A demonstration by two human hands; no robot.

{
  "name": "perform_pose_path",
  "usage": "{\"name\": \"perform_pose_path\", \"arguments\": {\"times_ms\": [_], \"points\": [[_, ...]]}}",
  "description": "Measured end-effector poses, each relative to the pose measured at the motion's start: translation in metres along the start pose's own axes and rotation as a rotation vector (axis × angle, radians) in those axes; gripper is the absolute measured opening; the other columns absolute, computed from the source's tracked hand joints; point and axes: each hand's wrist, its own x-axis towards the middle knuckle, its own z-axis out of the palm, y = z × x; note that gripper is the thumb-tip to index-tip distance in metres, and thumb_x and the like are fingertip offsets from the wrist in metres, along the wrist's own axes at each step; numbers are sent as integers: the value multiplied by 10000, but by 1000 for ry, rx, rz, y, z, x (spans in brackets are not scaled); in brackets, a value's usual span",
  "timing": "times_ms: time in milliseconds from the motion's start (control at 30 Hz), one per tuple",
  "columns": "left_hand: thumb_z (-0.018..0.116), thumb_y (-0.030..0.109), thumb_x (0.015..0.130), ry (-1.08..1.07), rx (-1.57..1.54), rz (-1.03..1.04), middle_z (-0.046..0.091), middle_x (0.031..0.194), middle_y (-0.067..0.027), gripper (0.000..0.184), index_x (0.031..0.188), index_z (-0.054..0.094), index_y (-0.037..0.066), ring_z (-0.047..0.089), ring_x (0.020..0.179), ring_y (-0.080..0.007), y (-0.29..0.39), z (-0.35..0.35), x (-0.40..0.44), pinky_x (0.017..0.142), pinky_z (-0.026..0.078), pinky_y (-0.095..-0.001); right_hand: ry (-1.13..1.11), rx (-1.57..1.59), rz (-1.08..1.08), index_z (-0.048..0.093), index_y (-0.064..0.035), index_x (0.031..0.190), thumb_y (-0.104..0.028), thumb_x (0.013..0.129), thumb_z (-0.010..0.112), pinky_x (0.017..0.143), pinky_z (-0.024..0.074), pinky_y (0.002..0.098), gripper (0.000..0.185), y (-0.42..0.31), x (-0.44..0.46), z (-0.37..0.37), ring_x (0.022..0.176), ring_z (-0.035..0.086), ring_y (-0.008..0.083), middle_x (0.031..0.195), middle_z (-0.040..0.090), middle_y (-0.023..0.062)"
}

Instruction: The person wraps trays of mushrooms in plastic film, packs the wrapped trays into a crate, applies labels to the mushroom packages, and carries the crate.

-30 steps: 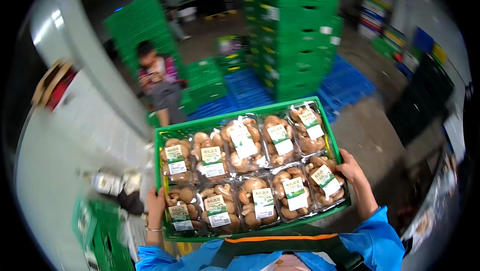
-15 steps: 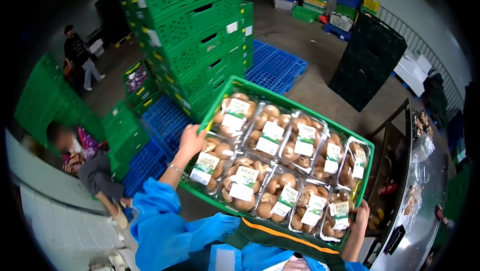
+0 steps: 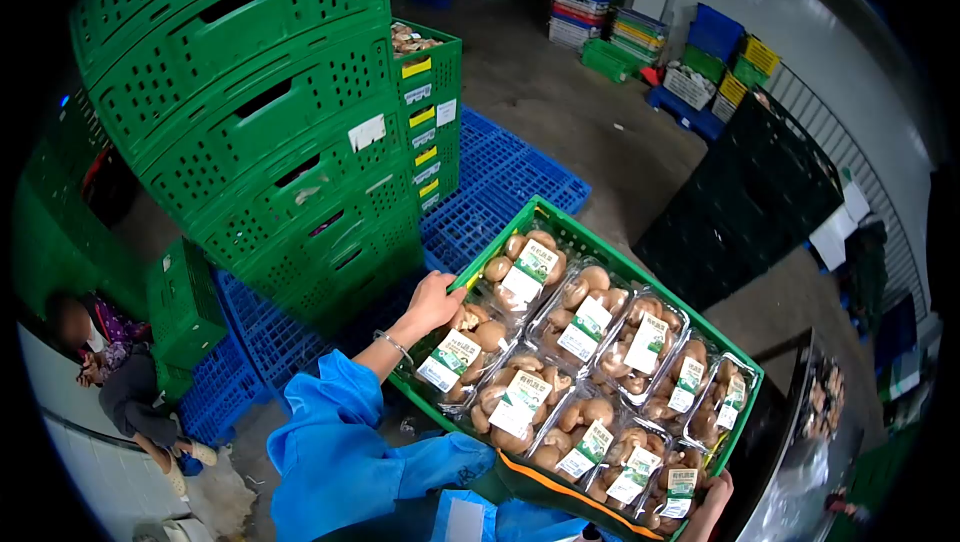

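A green plastic crate (image 3: 620, 254) is held in front of my body, tilted in view. Inside it, clear plastic packs of brown mushrooms (image 3: 590, 327) with white and green labels sit in two rows. My left hand (image 3: 432, 304) grips the crate's left rim, a bracelet on its wrist. At the lower right corner, my right hand (image 3: 712, 504) holds the opposite end, its fingers partly hidden by the rim. The crate's near edge rests close to my dark apron with its orange stripe (image 3: 575, 492).
A tall stack of green crates (image 3: 290, 122) stands on blue pallets (image 3: 500, 177) ahead on the left. Dark crates (image 3: 745, 197) are stacked at right, near a metal table (image 3: 800, 482) with mushrooms and plastic. A seated person (image 3: 125, 382) is at far left.
My view has moved forward and turned, so the green stack looks nearer and further left. The crate stays in both hands and appears slightly lower and further right.
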Motion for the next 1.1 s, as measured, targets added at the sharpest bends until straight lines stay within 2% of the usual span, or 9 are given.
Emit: {"name": "perform_pose_path", "arguments": {"times_ms": [300,367,467,667,833,967,1033,1067,1100], "points": [[592,233,749,183,-109,-27,609,864,-236,259,834,645,-6,594,809,-349,-6,40,272,735,458,-412,-189,41,-21,558,-57,756,-132,725,462,574,402,253,125,-97,204,242,594,490,128,662,534,8],[620,171,768,30,-305,-134,628,750,-126,195,832,650,-11,571,697,-162,20,3,328,655,459,-317,-250,33,-53,555,-65,737,-144,735,465,579,403,254,119,-155,252,295,595,491,127,657,534,6],[625,138,780,16,-510,-98,628,731,-25,188,847,647,-36,534,636,-78,67,-71,382,577,440,-258,-380,69,-95,550,-78,709,-162,749,470,587,404,256,123,-246,321,386,597,493,125,651,534,3],[633,103,778,238,-921,-106,625,825,-31,210,931,632,-42,544,727,-67,90,-146,479,657,443,-205,-678,96,-131,539,-102,651,-198,778,480,602,405,259,170,-403,417,627,601,497,122,638,534,-4],[677,97,726,638,-566,-170,616,780,-8,219,910,644,-16,537,718,-64,65,-176,585,651,440,-212,-955,28,-244,530,-120,729,-222,752,506,675,415,331,107,-444,586,884,695,493,166,731,531,16],[645,56,731,770,-642,-262,617,792,4,210,932,657,-3,518,693,-44,79,-226,637,653,411,-184,-915,60,-216,496,-145,685,-203,788,511,623,400,293,119,-507,549,1034,635,481,136,681,508,-17],[673,81,733,846,-684,-315,641,816,-39,231,937,655,-27,558,716,-73,78,-253,667,659,445,-199,-1166,42,-275,517,-115,717,-216,787,527,636,414,289,124,-547,571,1110,689,514,151,707,535,13],[669,81,736,865,-733,-336,634,792,-32,222,929,657,-28,551,696,-73,79,-267,683,646,434,-194,-906,9,-203,544,-96,756,-229,788,535,642,425,279,137,-568,529,1142,713,528,158,751,556,32],[666,84,739,870,-747,-356,624,775,-25,213,922,659,-26,542,681,-73,76,-278,695,636,422,-190,-969,-9,-307,556,-82,842,-248,778,549,641,431,276,177,-580,533,1178,727,535,168,798,573,55]]}}
